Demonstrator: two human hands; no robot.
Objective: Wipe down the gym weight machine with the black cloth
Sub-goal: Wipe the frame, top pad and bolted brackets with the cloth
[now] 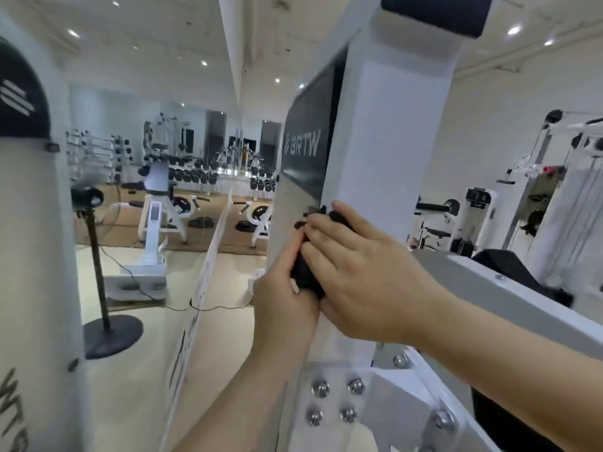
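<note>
Our left hand (283, 300) and right hand (363, 278) both grip the bunched black cloth (305, 272). We hold it against the weight machine's white upright (388, 151), just below the black BRTW panel (310, 151).

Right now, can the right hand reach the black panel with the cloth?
Probably yes. The right hand holds the cloth against the post just below the panel, and nothing lies between them.

Brightly and evenly lit from recessed ceiling spotlights (514, 30); only faint, soft shadows. Slightly soft throughout, blurred near the left edge, straight lines bowed by wide-angle distortion.
</note>
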